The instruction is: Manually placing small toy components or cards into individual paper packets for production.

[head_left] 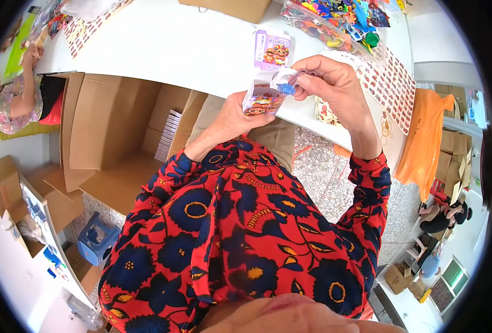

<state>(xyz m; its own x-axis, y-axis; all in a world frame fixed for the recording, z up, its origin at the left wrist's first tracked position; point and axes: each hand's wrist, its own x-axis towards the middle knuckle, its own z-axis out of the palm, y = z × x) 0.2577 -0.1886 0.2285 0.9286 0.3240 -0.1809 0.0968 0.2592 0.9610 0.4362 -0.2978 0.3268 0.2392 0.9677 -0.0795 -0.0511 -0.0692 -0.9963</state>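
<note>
My left hand (229, 117) is closed round a small purple printed carton (261, 105), held at the table's near edge with its top open. Pinched in the fingers of my right hand (337, 86), just above the carton's opening, is a small blue trinket (286, 89) with a dark purplish cord (308, 74). Its exact kind is too small to make out. Something whitish beside it may be a carton flap or a wrapper. A second purple carton (272, 51) lies on the white table (163, 47) just beyond.
Colourful small pieces (362, 22) fill a clear bag at the back right. Printed sheets (396, 91) and rubber bands (386, 129) lie at right, by an orange bag (423, 133). A large open cardboard box (107, 122) stands at left, with another person (21, 102) beyond.
</note>
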